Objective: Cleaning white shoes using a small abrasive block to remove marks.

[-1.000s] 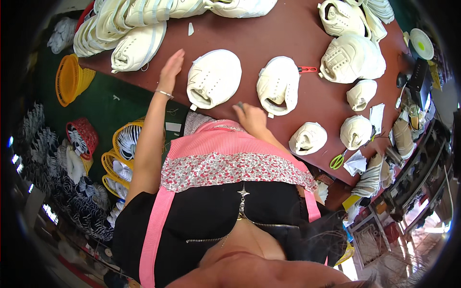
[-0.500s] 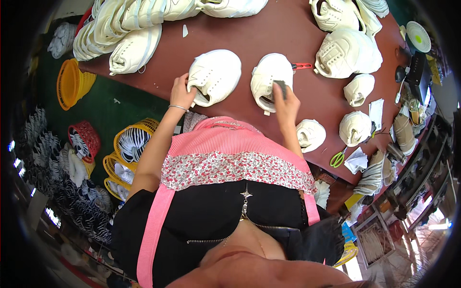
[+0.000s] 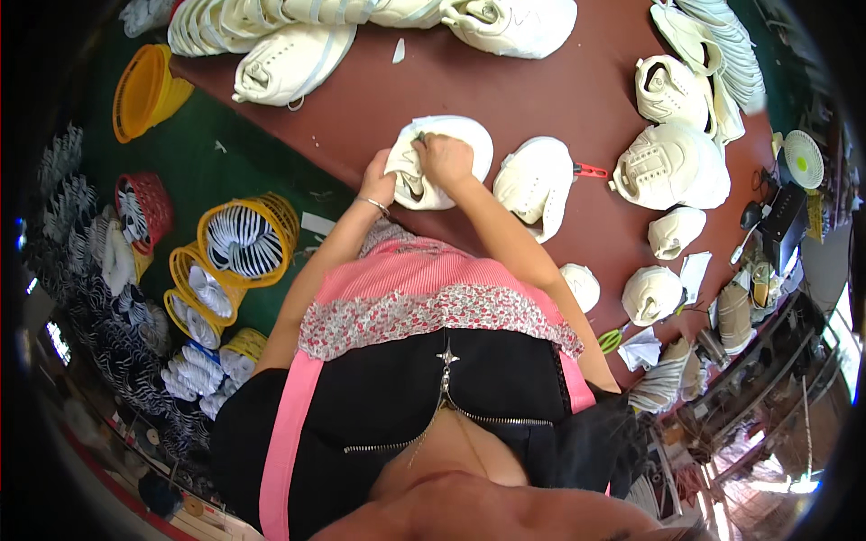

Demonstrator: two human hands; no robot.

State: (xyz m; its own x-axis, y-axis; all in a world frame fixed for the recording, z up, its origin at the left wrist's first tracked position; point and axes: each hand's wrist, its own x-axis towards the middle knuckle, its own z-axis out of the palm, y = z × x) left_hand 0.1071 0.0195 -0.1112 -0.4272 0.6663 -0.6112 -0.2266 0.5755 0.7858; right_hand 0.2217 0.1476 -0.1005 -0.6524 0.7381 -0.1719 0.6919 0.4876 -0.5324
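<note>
On the brown-red table in front of me lies a cream shoe upper [image 3: 471, 135]. My left hand [image 3: 379, 183] grips its edge on the left side, fingers closed and partly hidden by the upper. Over the upper's opening, my right hand [image 3: 446, 162] is closed; a bit of a small dark grey block [image 3: 419, 138] shows at its fingertips. A second cream upper [image 3: 528, 180] rests just to the right, touched by neither hand. Beside that one lies a small red tool [image 3: 591, 170].
Stacked uppers [image 3: 271, 68] line the far left edge, with more pairs [image 3: 672, 167] at the right. Green-handled scissors [image 3: 610, 341] and paper lie near right. Yellow baskets [image 3: 290, 239] stand on the green floor at left. A small fan [image 3: 805, 160] is far right.
My right hand has moved left from the second upper to the first, with the dark block. My left hand stays at the first upper's left edge. The view has shifted.
</note>
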